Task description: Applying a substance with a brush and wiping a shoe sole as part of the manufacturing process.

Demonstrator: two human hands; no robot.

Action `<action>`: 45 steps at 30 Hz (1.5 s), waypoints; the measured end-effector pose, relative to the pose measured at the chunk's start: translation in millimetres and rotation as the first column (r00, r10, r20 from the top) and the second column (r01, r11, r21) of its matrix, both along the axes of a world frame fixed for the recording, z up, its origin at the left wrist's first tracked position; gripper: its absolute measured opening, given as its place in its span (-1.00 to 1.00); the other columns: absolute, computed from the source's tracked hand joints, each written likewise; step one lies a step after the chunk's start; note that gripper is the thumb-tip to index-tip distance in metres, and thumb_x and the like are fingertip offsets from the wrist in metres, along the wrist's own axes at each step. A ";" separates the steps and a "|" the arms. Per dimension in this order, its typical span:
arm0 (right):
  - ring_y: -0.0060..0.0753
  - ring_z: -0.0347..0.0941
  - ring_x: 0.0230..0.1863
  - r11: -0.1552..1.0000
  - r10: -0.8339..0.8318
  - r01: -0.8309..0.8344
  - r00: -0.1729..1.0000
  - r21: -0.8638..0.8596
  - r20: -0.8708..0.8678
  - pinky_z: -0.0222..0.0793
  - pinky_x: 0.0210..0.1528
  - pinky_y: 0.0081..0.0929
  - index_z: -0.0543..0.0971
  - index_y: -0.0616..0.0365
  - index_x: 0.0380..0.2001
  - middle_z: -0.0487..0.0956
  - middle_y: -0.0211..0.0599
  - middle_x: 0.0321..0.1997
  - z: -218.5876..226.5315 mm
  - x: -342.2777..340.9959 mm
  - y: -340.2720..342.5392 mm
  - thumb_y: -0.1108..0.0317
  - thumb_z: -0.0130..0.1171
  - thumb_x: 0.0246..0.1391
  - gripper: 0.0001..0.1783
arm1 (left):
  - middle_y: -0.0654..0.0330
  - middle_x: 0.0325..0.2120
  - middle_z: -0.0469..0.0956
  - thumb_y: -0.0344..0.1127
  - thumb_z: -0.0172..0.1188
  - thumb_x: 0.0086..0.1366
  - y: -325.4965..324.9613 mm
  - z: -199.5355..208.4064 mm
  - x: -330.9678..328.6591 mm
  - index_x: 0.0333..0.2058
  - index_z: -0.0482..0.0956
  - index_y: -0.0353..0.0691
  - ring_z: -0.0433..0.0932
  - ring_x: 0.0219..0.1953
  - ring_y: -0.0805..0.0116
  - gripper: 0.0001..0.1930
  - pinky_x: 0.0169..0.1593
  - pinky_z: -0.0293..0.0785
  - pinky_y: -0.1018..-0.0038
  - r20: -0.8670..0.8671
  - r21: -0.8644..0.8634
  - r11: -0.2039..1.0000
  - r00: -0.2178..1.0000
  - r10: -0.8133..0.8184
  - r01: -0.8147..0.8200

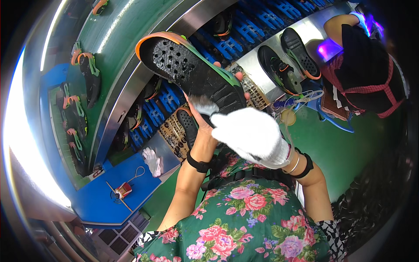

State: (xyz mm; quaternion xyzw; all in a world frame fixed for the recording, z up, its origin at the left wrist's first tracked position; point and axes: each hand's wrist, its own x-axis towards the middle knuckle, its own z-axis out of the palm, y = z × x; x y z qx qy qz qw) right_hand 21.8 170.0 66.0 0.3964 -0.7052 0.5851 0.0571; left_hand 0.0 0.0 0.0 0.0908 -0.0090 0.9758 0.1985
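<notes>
My bare left hand (204, 125) is closed around a shoe sole (211, 87) from below, its fingertips showing past the far right edge. The sole is black on the face turned up, with holes at one end and a raised rim running from orange to green. A wet shine covers the holed part. In my right hand (251, 133), which wears a white glove, is a brush (203, 105). Its pale, blurred bristles lie over the middle of the sole, close to its near edge; the handle is hidden in the glove.
Beyond my hands runs a rack with blue slats (227, 46) bearing shoes. Two shoes (279, 70) rest on a metal ledge. On the left, a green conveyor (120, 41) carries more shoes. A white glove (152, 161) lies on a blue table (98, 196). A co-worker (369, 74) stands at right.
</notes>
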 end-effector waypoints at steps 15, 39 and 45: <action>-0.22 0.65 -0.18 0.999 -0.031 0.030 1.000 -0.033 -0.006 0.56 -0.18 -0.31 0.73 0.18 -0.17 0.73 -0.24 -0.14 8.7 -12.7 26.8 0.48 0.43 -0.03 -0.72 | -0.31 0.14 0.46 0.52 -0.02 0.28 1.9 10.7 -6.1 0.37 0.25 -0.06 0.47 0.19 -0.29 -0.08 0.06 0.56 -0.26 0.090 -0.049 0.994 0.991 0.099 -0.094; -0.16 0.63 -0.17 0.997 0.049 -0.039 0.986 0.068 -0.158 0.58 -0.19 -0.30 0.71 0.06 -0.07 0.71 -0.24 -0.03 -15.6 -5.6 24.6 0.45 0.38 0.03 -0.67 | -0.20 0.36 0.16 0.46 0.14 0.17 -21.9 -0.3 -2.8 0.45 0.03 -0.27 0.48 0.10 -0.39 0.12 0.08 0.62 -0.06 0.116 -0.239 0.970 0.993 -0.022 0.049; -0.23 0.64 -0.19 0.975 0.219 -0.220 0.974 0.009 0.057 0.57 -0.18 -0.35 0.72 0.04 -0.08 0.72 -0.27 -0.03 -5.6 0.3 31.5 0.46 0.40 -0.03 -0.63 | -0.02 0.17 0.42 0.54 0.16 0.13 -19.9 7.6 6.0 0.33 0.26 -0.27 0.48 -0.16 -0.14 0.07 -0.20 0.46 0.17 0.100 -0.494 0.863 0.993 -0.061 0.103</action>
